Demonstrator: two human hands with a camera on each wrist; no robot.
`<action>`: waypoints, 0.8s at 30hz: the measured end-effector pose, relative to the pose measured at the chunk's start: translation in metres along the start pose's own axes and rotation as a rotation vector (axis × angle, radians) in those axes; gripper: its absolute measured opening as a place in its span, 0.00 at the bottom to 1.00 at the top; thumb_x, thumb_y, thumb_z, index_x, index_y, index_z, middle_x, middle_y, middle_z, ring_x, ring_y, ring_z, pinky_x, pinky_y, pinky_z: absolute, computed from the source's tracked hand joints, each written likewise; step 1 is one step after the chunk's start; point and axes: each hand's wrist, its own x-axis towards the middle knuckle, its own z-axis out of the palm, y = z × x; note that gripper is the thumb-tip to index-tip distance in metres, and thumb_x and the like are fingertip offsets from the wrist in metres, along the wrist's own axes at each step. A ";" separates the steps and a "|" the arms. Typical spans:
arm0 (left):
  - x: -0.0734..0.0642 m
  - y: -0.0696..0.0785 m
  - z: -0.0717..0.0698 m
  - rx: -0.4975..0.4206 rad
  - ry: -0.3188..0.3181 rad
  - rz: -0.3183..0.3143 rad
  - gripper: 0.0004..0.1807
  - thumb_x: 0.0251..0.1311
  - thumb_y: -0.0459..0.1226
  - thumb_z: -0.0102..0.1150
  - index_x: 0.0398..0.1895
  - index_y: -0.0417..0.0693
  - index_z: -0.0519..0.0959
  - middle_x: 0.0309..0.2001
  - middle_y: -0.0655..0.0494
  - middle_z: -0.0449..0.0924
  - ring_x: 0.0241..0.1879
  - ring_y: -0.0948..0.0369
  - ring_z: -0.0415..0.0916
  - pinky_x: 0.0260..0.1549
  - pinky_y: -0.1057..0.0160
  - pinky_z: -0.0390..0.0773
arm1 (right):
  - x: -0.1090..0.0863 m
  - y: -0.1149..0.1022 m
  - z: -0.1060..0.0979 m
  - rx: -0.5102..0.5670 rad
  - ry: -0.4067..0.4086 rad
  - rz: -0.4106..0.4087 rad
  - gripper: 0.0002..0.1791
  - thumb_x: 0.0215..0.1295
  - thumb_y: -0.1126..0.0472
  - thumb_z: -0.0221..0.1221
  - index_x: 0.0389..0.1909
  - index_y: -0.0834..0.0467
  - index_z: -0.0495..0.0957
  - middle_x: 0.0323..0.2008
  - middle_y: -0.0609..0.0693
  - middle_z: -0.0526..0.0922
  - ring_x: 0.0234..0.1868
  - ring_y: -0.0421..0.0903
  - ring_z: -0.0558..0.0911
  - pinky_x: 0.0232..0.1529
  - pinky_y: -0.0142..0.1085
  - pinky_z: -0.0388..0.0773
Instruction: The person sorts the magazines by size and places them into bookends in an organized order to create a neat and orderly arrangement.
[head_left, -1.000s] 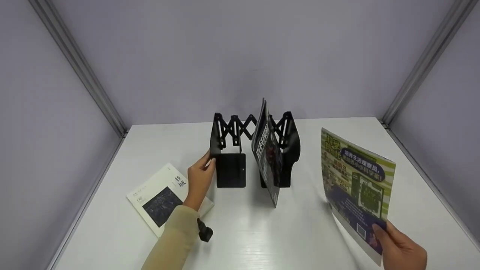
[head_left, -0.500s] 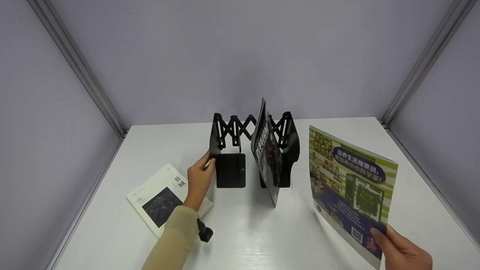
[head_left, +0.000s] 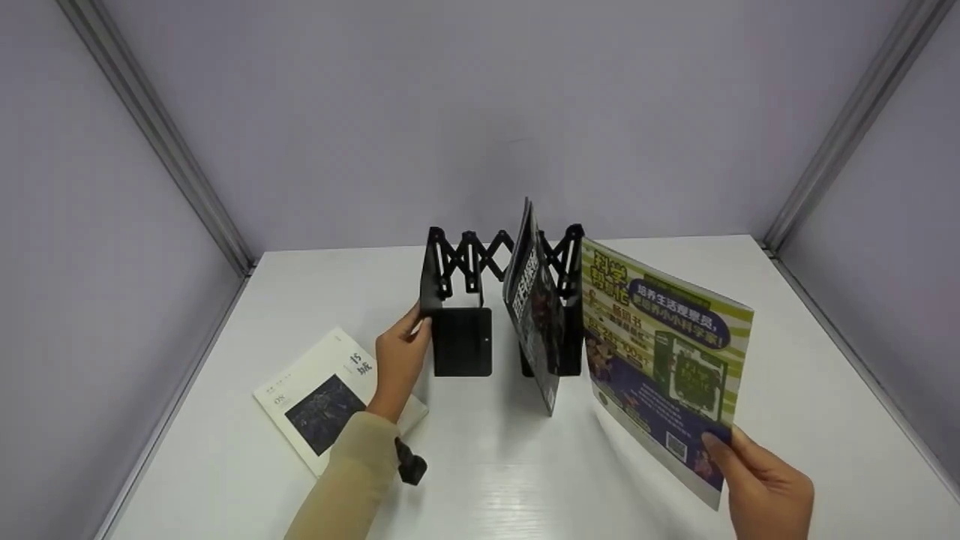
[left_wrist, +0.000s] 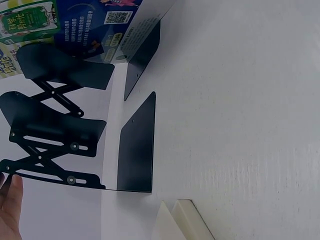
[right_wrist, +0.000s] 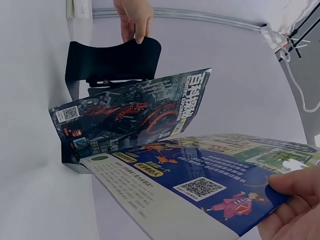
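Note:
A black expandable bookend [head_left: 463,341] with crisscross links stands on the table. My left hand [head_left: 401,356] pinches the edge of its left end plate. A dark magazine [head_left: 536,315] stands tilted inside it, towards the right end. My right hand [head_left: 765,480] holds a green, yellow and blue magazine [head_left: 667,360] upright by its lower right corner, thumb on the near cover. From the head, this magazine's left edge covers part of the bookend's right end plate; whether they touch I cannot tell. The right wrist view shows the held magazine [right_wrist: 200,180] beside the dark magazine [right_wrist: 145,112].
A cream-covered book [head_left: 322,405] with a dark picture lies flat on the table's left side, partly under my left forearm. The white table [head_left: 510,480] ends at a pale back wall [head_left: 495,112], with side walls left and right.
My right hand has carried the green and blue magazine leftward, up to the bookend's right end. My left hand, the bookend, the dark magazine and the cream book have stayed put.

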 end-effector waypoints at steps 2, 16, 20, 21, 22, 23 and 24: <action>0.000 0.000 0.001 -0.001 0.003 -0.002 0.20 0.66 0.31 0.60 0.60 0.38 0.77 0.59 0.43 0.80 0.59 0.50 0.79 0.51 0.59 0.85 | 0.003 0.000 0.006 -0.081 -0.013 0.008 0.17 0.62 0.78 0.61 0.52 0.69 0.78 0.30 0.22 0.83 0.33 0.24 0.85 0.31 0.20 0.83; 0.001 -0.001 0.004 -0.002 0.003 0.011 0.19 0.66 0.31 0.60 0.60 0.40 0.78 0.59 0.45 0.80 0.59 0.50 0.80 0.52 0.58 0.84 | 0.020 0.007 0.050 -0.057 -0.099 -0.148 0.15 0.63 0.73 0.63 0.51 0.67 0.82 0.33 0.25 0.83 0.35 0.25 0.85 0.31 0.23 0.85; 0.002 0.000 0.004 -0.013 -0.002 0.005 0.20 0.66 0.31 0.60 0.61 0.40 0.78 0.59 0.44 0.80 0.59 0.50 0.79 0.52 0.58 0.85 | 0.026 0.011 0.061 -0.043 -0.101 -0.184 0.14 0.63 0.74 0.62 0.51 0.67 0.82 0.35 0.26 0.83 0.34 0.26 0.85 0.29 0.22 0.84; 0.002 -0.001 0.004 -0.012 -0.003 0.003 0.20 0.66 0.31 0.60 0.61 0.40 0.78 0.59 0.44 0.80 0.60 0.49 0.79 0.52 0.58 0.85 | 0.027 0.012 0.064 -0.049 -0.101 -0.197 0.14 0.63 0.73 0.62 0.51 0.67 0.82 0.35 0.26 0.83 0.32 0.26 0.85 0.28 0.22 0.83; 0.001 0.000 0.004 -0.008 -0.003 0.004 0.20 0.67 0.31 0.60 0.61 0.40 0.77 0.59 0.44 0.80 0.60 0.49 0.79 0.52 0.58 0.85 | 0.029 0.014 0.067 -0.055 -0.105 -0.210 0.15 0.64 0.73 0.62 0.51 0.67 0.81 0.35 0.29 0.84 0.30 0.27 0.84 0.26 0.21 0.82; 0.001 0.000 0.003 -0.003 -0.005 0.006 0.20 0.67 0.32 0.60 0.61 0.40 0.77 0.59 0.44 0.80 0.60 0.49 0.79 0.52 0.58 0.84 | 0.030 0.016 0.070 -0.054 -0.110 -0.219 0.15 0.64 0.73 0.62 0.51 0.67 0.81 0.34 0.31 0.86 0.29 0.27 0.84 0.25 0.21 0.81; 0.001 0.000 0.003 0.002 -0.007 0.006 0.20 0.67 0.32 0.60 0.61 0.40 0.77 0.59 0.44 0.80 0.60 0.50 0.79 0.53 0.58 0.84 | 0.031 0.017 0.073 -0.043 -0.115 -0.223 0.15 0.64 0.73 0.62 0.52 0.67 0.81 0.34 0.33 0.87 0.27 0.29 0.83 0.24 0.21 0.80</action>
